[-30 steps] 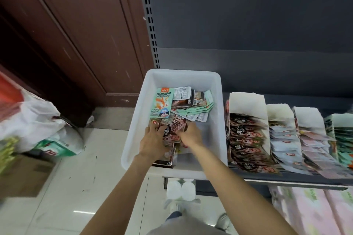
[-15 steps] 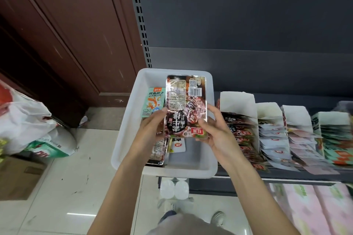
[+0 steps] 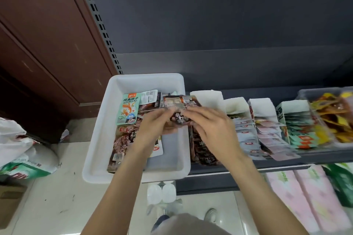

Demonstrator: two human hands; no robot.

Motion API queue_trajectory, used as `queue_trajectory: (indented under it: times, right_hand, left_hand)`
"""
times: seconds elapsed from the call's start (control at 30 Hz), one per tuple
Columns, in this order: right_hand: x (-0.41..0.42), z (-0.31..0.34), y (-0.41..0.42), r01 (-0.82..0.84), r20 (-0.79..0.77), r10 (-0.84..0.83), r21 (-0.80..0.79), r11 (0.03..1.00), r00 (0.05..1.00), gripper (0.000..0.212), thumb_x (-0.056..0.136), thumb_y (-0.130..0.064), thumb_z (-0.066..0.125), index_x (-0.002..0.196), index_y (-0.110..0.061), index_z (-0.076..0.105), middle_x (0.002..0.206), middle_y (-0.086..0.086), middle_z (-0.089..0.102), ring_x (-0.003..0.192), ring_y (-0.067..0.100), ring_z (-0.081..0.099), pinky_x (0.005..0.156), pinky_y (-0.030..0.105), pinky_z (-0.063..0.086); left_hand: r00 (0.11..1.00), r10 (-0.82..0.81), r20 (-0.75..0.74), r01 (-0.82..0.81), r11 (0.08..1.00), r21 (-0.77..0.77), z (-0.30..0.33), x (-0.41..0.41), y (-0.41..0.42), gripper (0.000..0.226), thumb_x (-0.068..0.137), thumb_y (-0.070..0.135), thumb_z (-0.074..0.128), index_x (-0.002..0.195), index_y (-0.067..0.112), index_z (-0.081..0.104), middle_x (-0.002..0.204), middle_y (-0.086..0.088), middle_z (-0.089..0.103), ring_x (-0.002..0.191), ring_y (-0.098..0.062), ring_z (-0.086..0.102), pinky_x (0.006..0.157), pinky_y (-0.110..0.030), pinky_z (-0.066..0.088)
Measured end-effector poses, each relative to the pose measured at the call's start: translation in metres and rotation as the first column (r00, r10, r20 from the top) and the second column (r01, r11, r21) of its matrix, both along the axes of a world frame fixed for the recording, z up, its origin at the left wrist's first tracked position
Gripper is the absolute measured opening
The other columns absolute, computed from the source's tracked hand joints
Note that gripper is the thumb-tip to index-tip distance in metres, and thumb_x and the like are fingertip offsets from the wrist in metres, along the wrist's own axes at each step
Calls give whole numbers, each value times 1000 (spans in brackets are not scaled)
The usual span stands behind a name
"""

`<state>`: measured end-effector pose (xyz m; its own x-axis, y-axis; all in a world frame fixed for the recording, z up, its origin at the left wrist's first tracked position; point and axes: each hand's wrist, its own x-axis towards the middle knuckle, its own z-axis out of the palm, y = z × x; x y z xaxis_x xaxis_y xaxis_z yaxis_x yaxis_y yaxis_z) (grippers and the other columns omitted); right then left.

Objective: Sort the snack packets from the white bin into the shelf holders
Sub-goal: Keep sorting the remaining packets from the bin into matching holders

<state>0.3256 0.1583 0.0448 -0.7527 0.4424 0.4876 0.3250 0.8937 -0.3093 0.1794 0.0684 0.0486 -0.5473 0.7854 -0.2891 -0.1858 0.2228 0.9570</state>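
Observation:
Both hands hold a dark brown snack packet (image 3: 178, 109) above the right side of the white bin (image 3: 99, 135). My left hand (image 3: 150, 128) grips its left part and my right hand (image 3: 212, 126) covers its right part. In the bin lie a teal fish-snack packet (image 3: 129, 108), a long dark meat packet (image 3: 122, 145) and several other packets. To the right stand white shelf holders: the nearest (image 3: 207, 99) holds dark packets, then pale blue (image 3: 244, 129), pink (image 3: 269, 131) and teal (image 3: 298, 126) ones.
A clear tray (image 3: 332, 118) of yellow and orange packets sits at the far right of the shelf. Pink tissue packs (image 3: 298, 196) lie on the shelf below. White and green bags (image 3: 23, 150) and a cardboard box (image 3: 9, 202) are on the tiled floor at left.
The dark packet was lifted out of the bin with both hands, held upright over it, and now has moved right and lower toward the first holder; my right hand slid over it.

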Motion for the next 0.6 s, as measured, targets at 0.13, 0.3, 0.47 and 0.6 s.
queue_trajectory:
  times: [0.13, 0.3, 0.47, 0.6]
  right_hand:
    - [25, 21, 41, 179, -211, -216, -179, 967, 953, 22, 95, -22, 53, 112, -21, 68, 93, -3, 73, 76, 17, 69, 61, 34, 54]
    - [43, 28, 88, 186, -111, -209, -189, 964, 972, 19, 93, -18, 58, 108, -19, 71, 93, -2, 73, 81, 17, 69, 62, 27, 49]
    - [19, 21, 104, 160, 8, -161, -128, 979, 987, 21, 92, -17, 60, 109, -24, 71, 103, -7, 73, 96, 16, 68, 72, 36, 56]
    - [3, 3, 110, 139, 217, -118, -86, 987, 969, 25, 95, -23, 55, 115, -30, 68, 110, -7, 71, 101, 21, 66, 76, 37, 52]
  left_hand:
    - [958, 112, -264, -95, 992, 77, 4, 1, 35, 11, 93, 21, 57, 95, 18, 66, 91, -2, 72, 76, -6, 67, 72, -26, 54]
    - [745, -94, -660, 189, 979, 75, -11, -7, 76, 30, 89, 16, 64, 118, 24, 63, 115, 9, 62, 99, 2, 57, 86, -12, 46]
    - [512, -140, -847, 200, 979, -41, -33, -11, 100, 14, 88, 25, 63, 99, 19, 69, 92, 1, 70, 82, -16, 64, 75, -32, 51]
    - [393, -154, -907, 163, 982, -96, -52, -13, 95, 15, 87, 19, 64, 101, 15, 70, 95, -2, 72, 87, -22, 65, 75, -31, 48]
